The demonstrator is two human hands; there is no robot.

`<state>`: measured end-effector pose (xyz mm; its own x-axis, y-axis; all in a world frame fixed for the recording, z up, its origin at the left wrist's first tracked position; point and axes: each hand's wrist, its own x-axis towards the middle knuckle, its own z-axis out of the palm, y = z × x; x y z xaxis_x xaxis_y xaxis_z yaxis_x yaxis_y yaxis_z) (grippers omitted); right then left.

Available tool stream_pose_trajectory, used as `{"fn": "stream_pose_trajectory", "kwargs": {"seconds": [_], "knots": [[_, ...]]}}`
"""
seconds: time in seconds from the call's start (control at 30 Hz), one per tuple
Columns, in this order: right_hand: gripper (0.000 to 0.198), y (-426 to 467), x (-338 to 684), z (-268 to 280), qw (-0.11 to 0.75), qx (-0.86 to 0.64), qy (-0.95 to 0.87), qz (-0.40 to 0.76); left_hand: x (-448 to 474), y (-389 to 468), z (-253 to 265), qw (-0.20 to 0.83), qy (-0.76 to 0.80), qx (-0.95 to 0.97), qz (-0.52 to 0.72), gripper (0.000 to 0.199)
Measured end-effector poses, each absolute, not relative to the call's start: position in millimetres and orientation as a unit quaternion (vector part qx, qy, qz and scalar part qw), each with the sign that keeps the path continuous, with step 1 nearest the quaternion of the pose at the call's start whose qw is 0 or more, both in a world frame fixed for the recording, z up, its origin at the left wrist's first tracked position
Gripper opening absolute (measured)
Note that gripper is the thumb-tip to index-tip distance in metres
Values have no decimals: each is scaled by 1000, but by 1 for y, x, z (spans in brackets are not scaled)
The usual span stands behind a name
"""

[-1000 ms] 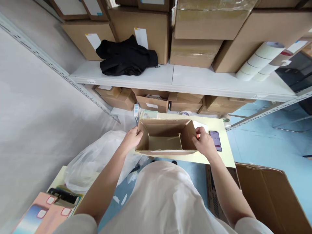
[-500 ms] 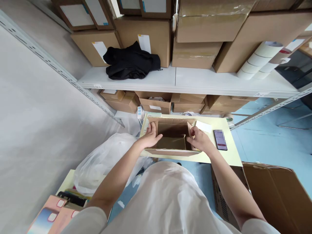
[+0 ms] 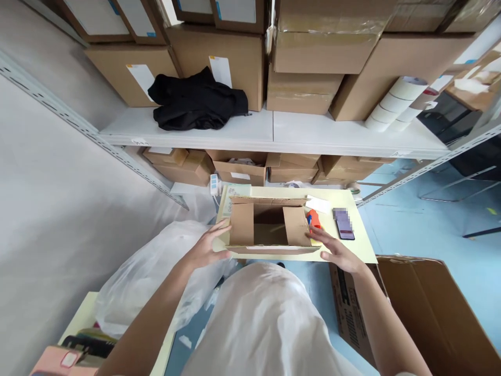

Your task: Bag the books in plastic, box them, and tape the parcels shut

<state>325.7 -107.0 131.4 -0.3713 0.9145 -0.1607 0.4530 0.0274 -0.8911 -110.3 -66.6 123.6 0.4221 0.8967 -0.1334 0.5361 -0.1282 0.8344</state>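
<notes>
A cardboard box (image 3: pixel 296 225) stands on the pale yellow table in front of me, its two end flaps folded inward and its middle open and dark. My left hand (image 3: pixel 209 245) is at the box's left end, fingers stretched out; whether the fingertips touch the cardboard I cannot tell. At the right end my right hand (image 3: pixel 332 248) is spread in the same way, its fingertips close to the box corner. An orange tape dispenser (image 3: pixel 313 219), partly hidden by the box, lies just beyond that hand. Neither hand grips anything.
A phone (image 3: pixel 344 224) and white paper (image 3: pixel 318 204) lie on the table's right (image 3: pixel 362 245). The shelf (image 3: pixel 305 133) behind carries boxes, black clothing (image 3: pixel 199 102) and tape rolls (image 3: pixel 395 104). White plastic (image 3: pixel 152 266) bulges at left; a large open carton (image 3: pixel 434 308) stands at right.
Both end flaps now lie folded over the box opening. My hands have come out of the box and moved apart to its two ends. The orange tape dispenser has come into view.
</notes>
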Motion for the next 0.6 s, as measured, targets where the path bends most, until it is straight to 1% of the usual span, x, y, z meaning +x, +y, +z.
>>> {"fn": "stream_pose_trajectory", "kwargs": {"seconds": [0.07,0.1,0.17,0.23,0.27,0.37,0.43,0.5,0.53,0.6], "knots": [[59,-104,314,123,274,-544,-642,467,-95,-67,113,436,532,682,249,70],[54,-100,307,118,300,-567,-614,460,-87,-65,107,440,549,654,277,65],[51,-92,295,109,343,-611,-561,441,-76,-62,97,440,579,603,327,62],[60,-83,289,105,364,-639,-531,421,-70,-57,90,433,597,577,350,68],[70,-78,290,105,366,-643,-528,417,-69,-54,89,430,603,571,355,74],[110,-64,298,118,350,-624,-553,428,-73,-41,97,417,604,582,350,101],[124,-53,304,131,323,-606,-588,428,-77,-30,108,402,592,620,322,121],[126,-43,305,141,299,-585,-633,410,-79,-17,119,389,566,668,286,133],[124,-39,304,143,290,-575,-652,400,-80,-12,123,388,549,688,272,134],[112,-35,299,141,282,-563,-676,383,-81,-6,127,392,523,713,253,124]]}}
